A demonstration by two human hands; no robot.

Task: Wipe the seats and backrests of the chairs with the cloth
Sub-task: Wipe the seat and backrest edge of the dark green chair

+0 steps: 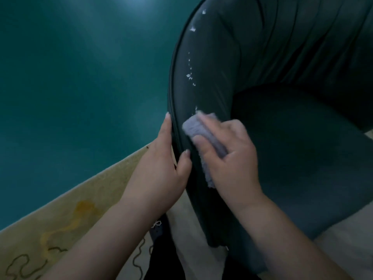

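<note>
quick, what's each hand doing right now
Left hand: grips the outer edge of the chair backrest, thumb on the inner side.
Right hand: holds the cloth, pressing it against the backrest.

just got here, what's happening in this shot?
A person is wiping a dark green upholstered chair. The right hand presses a folded grey terry cloth against the chair's curved arm edge, while the left hand grips that edge. White specks remain higher up the arm, ahead of the cloth.
</note>
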